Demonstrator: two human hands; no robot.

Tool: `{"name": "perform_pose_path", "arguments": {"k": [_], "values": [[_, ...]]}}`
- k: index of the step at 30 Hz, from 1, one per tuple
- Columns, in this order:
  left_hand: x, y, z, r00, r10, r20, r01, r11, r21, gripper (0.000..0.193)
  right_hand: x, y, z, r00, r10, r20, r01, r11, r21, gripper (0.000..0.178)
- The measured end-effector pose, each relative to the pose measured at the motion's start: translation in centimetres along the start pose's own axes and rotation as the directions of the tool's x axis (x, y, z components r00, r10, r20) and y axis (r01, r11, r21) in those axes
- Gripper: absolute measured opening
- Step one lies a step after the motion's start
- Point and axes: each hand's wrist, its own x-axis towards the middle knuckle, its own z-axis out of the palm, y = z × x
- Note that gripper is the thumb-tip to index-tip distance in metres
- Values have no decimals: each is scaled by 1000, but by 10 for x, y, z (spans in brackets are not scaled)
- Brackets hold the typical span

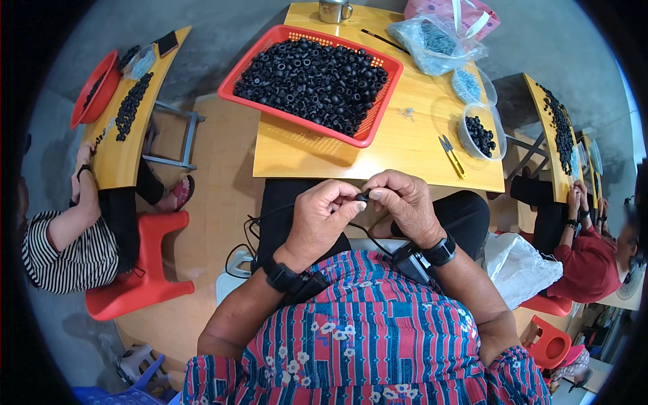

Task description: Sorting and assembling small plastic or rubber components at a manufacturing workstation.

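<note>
Basket (pixel 363 142) and tub (pixel 480 111) hold black parts (pixel 310 81), fingers of left hand (pixel 316 217) and right hand (pixel 409 206) pinching a black piece (pixel 362 196).

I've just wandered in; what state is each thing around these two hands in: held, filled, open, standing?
Left hand: pinching
Right hand: pinching
Small black piece: held between the fingertips
Red basket: uncovered, heaped with black pieces
Round clear tub: uncovered, partly filled with black pieces
Plastic bag: holding blue-grey pieces
Yellow-handled snips: lying on the table, tips seemingly parted
Metal mug: upright, contents not visible
</note>
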Motion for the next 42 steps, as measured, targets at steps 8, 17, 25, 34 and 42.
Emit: {"name": "perform_pose_path", "arguments": {"k": [8,17,25,34,42], "values": [[-2,-2,-1,1000,-25,15,26,1000,-13,12,2,6,-3,994,44,101,-57,990,127,14],[-2,-4,-2,1000,-16,21,16,999,-28,12,3,9,-4,996,57,72,-64,994,90,14],[-2,-2,-1,1000,23,-17,-23,1000,21,12,2,8,1,999,35,7,-35,995,95,13],[-1,-5,-1,997,72,-17,-72,997,7,12,10,9,-9,961,223,161,-266,902,341,15],[0,-3,-3,993,118,-32,-113,985,128,16,11,4,-8,879,358,316,-469,771,430,23]]}}
